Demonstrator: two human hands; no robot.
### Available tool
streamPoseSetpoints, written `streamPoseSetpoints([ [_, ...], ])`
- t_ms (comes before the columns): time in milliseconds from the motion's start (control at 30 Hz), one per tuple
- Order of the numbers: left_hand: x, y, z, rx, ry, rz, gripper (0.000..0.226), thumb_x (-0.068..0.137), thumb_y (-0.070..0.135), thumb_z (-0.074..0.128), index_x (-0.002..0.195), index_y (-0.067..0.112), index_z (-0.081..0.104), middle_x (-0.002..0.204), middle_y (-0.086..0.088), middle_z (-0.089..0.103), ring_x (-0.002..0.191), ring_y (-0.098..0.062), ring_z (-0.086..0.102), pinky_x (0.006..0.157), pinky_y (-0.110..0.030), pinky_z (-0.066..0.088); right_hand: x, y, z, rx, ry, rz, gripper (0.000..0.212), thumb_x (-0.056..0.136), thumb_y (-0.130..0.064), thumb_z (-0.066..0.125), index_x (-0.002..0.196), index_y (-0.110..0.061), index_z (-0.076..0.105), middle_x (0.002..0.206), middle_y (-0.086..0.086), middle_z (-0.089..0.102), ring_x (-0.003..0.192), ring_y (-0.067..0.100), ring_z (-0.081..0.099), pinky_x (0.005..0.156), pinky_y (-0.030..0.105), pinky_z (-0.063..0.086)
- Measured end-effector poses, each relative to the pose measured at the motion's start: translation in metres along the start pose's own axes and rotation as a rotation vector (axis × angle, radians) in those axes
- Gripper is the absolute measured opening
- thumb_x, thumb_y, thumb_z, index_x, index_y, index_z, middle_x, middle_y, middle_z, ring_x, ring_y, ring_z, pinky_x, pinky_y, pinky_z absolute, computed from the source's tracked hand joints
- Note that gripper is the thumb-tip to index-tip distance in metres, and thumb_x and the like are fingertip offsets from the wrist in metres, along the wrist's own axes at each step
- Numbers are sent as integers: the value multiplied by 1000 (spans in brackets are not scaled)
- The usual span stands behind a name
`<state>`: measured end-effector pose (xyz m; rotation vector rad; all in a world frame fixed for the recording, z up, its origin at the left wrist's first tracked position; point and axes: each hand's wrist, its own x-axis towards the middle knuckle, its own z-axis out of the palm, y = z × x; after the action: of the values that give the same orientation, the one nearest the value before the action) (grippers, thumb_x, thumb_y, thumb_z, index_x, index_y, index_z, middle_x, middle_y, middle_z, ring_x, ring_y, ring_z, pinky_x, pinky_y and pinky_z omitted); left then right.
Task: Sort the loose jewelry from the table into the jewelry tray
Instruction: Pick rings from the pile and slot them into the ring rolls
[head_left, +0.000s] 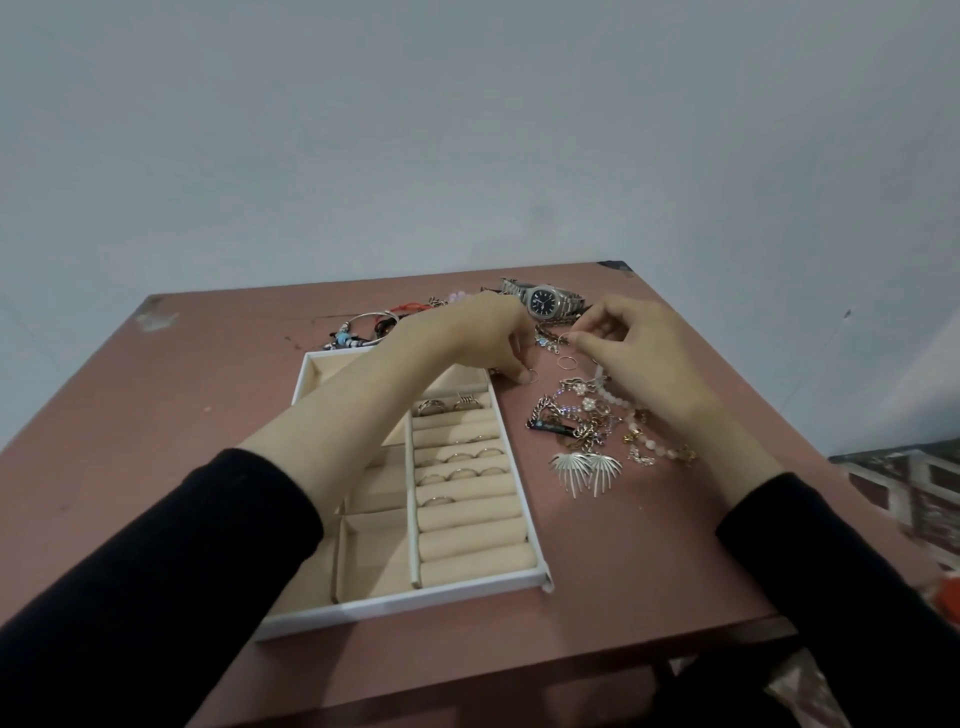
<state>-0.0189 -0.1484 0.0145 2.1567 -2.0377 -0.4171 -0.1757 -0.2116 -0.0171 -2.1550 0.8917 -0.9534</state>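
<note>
A white jewelry tray (405, 597) with beige lining lies on the table, several rings (460, 457) slotted in its ring rolls. My left hand (478, 332) reaches across the tray's far corner, its fingertips pinching a thin ring (531, 375) on the table just beyond the tray. My right hand (639, 343) hovers to the right, thumb and forefinger pinching a small ring (563, 339). Another thin ring (567, 362) lies between the hands. A tangle of chains, beads and flower charms (592, 415) and two fan-shaped earrings (587, 470) lie below my right hand.
A steel wristwatch with a dark dial (545, 300) rests at the table's far edge. Bangles and cord bracelets (374, 325) lie behind the tray. The reddish table (623, 571) ends near the wall. A patterned surface (909, 483) sits off to the right.
</note>
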Motion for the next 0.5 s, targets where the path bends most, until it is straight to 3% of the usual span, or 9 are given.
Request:
streamPoseSetpoints([
  [167,3,1,1,-24,1,-5,14,76,22,74,80,21,60,78,9,59,71,-7,51,59,-16,36,0,0,-1,-10,1,-4,16,78,-12,70,67,-21,63,59,-7,57,52,2,47,50,9,35],
  [267,0,1,5,-82,90,12,18,73,17,77,76,19,59,78,4,62,70,-9,53,60,-21,39,0,0,-1,6,-1,1,13,78,-12,70,69,-20,64,59,-6,57,54,3,47,51,10,36],
  [367,-12,1,9,-135,223,17,17,70,16,79,80,14,64,68,10,59,62,-1,52,61,-24,38,-2,-1,-2,22,2,5,13,79,-11,69,69,-19,64,61,-6,58,54,1,47,51,9,36],
  [433,-25,1,9,-182,303,23,16,69,19,80,78,19,67,68,8,61,64,-6,56,64,-25,41,-5,-5,-2,52,-3,-1,17,79,-10,68,68,-21,63,62,-5,59,52,-2,48,52,7,36],
  [500,-42,0,9,-206,351,22,13,70,22,80,78,21,69,71,4,63,65,-7,56,61,-17,41,-10,-10,-1,94,-30,-8,13,80,-9,68,71,-18,65,65,-1,62,55,0,50,54,9,40],
])
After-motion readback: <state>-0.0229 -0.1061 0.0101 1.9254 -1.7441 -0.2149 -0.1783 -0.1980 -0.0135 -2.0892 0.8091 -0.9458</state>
